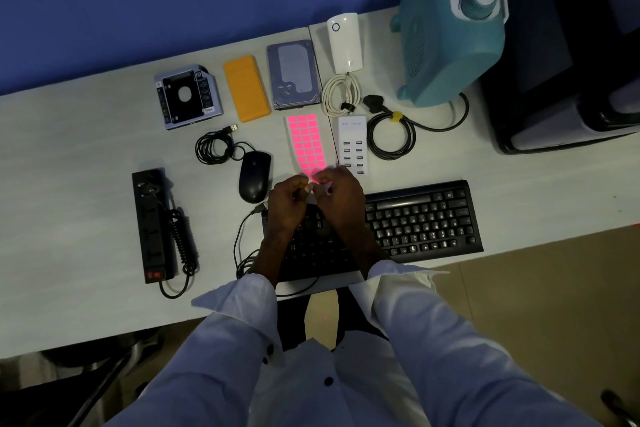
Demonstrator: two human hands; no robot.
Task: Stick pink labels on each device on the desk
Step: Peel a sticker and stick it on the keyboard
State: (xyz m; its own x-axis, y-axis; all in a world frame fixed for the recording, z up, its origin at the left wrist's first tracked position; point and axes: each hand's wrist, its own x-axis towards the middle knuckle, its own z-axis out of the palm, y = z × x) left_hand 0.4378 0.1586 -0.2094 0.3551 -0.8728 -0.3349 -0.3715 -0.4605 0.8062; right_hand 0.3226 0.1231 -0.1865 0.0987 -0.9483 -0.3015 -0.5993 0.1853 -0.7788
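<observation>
My left hand (289, 199) and right hand (337, 192) pinch the near end of the long sheet of pink rectangular labels (306, 142), which runs straight away from me; the black matte mouse (254, 175) lies just left.

Pink label sheet (307, 144) flat mid-desk

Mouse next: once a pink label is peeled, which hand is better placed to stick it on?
Probably the left hand. It sits right beside the mouse, while the right hand is on the far side, nearer the USB hub. Both hands are pinching at the label sheet.
</observation>
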